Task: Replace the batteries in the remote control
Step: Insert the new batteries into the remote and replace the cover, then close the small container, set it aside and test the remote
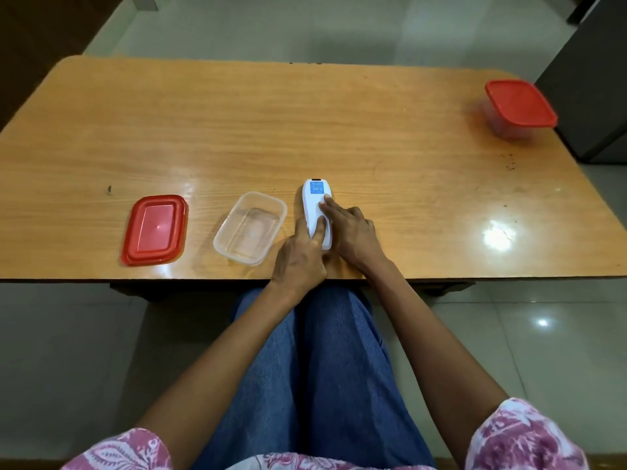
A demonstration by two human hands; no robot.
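on the tabletop (305,123) our remote control (316,201) lies face down, long axis running away from us. left hand (300,254) and right hand (353,234) flank its near end, fingers (327,200) pressing flat on its back, gripping nothing; both equally near.

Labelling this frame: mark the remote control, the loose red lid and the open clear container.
remote control (315,198), head view, back face below the blue label.
loose red lid (155,229), head view, centre panel.
open clear container (226,221), head view, left rim.
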